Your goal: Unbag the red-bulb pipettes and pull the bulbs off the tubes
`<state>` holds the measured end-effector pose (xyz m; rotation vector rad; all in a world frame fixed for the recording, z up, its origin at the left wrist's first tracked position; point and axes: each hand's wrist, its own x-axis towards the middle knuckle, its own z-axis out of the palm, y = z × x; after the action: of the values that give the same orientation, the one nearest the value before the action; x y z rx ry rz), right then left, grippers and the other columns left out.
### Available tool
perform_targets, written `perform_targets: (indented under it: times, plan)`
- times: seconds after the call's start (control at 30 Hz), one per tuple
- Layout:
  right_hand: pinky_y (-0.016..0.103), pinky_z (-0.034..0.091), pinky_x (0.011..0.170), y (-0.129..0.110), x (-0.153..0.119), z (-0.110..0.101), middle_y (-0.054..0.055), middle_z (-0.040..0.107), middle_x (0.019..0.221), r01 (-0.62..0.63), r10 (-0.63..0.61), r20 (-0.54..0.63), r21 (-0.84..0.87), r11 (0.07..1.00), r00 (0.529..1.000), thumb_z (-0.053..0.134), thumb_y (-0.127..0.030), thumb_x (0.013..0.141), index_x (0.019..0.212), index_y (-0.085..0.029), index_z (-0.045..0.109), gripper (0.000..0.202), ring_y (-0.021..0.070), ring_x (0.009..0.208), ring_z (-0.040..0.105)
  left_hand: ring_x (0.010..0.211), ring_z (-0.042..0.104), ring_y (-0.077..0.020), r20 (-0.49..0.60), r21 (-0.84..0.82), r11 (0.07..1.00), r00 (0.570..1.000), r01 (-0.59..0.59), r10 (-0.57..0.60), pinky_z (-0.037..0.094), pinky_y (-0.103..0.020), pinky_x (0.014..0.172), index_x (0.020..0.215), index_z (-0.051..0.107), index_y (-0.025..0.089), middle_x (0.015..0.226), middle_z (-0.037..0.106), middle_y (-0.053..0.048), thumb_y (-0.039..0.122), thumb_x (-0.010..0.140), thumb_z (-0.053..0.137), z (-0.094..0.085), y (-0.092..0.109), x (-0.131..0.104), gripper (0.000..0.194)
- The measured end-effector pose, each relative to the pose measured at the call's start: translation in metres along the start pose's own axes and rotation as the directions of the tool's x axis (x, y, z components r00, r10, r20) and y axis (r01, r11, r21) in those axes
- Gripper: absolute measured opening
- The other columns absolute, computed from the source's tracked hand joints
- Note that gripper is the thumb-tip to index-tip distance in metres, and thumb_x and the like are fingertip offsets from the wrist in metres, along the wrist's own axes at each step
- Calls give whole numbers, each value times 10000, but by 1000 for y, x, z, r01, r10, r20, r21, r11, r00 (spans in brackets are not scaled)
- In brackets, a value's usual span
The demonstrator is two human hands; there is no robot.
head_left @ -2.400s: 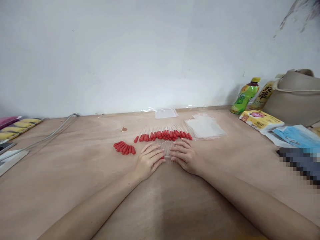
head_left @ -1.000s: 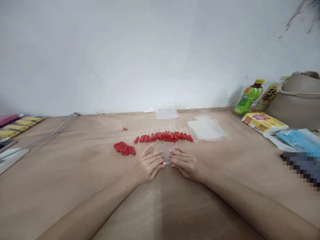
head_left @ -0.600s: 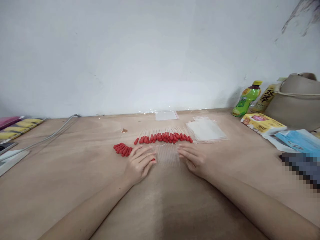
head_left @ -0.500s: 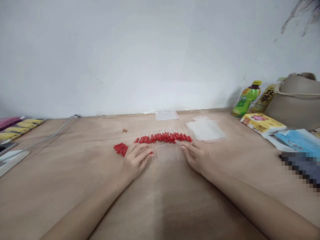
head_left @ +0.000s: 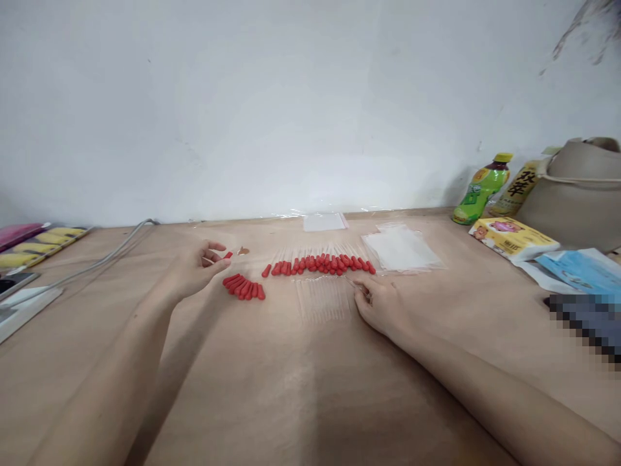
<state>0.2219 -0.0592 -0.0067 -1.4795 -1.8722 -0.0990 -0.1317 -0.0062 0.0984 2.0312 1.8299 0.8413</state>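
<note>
My left hand [head_left: 200, 268] is raised at the left, its fingers closed on a red rubber bulb [head_left: 228, 256]. Below and to its right lies a cluster of loose red rubber bulbs [head_left: 244, 288]. Across the middle stretches a row of droppers [head_left: 320, 263], red bulbs toward me and thin clear tubes pointing to the wall. In front of that row, clear tubes [head_left: 323, 301] lie side by side. My right hand [head_left: 381, 304] rests at their right end, thumb and fingers pinching what looks like a clear tube, mostly hidden by the fingers.
Clear plastic bags [head_left: 405, 249] lie behind my right hand, and another bag [head_left: 324, 222] is near the wall. At right stand a green bottle [head_left: 480, 194], a yellow tissue pack [head_left: 514, 237], a blue packet [head_left: 575, 268] and a beige bag [head_left: 572, 194]. A grey cable [head_left: 111, 254] runs at left.
My left hand has moved left and up from beside the clear tubes, carrying the red rubber bulb and uncovering the loose bulbs. My right hand has stayed nearly in place.
</note>
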Motion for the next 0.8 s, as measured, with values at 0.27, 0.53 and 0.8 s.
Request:
perform_targets:
  times: [0.27,0.53,0.8]
  plan:
    - [323,358,700,-15,-2,0,33,650,773,-57,63,61,-86,995,996,501,-239,773,830,-218,637,149,203,777,570,629,565,-153,154,-49,996,986,78,-70,450,-266,553,807,578,171,742,616,-38,523,575,658,12,-22,8,429]
    - [307,324,728,-18,2,-4,42,642,839,-109,115,201,-37,993,973,465,-281,808,870,-199,638,200,199,845,545,646,564,-155,186,38,992,975,117,-123,427,-251,560,779,590,184,731,623,-18,534,557,647,18,-30,12,418]
    - [319,313,751,-15,3,-1,24,637,805,-123,116,245,11,992,962,488,-255,791,885,-212,644,187,188,803,541,660,570,-166,203,80,992,972,102,-117,429,-256,583,741,602,187,713,637,-20,550,535,634,24,-36,15,419]
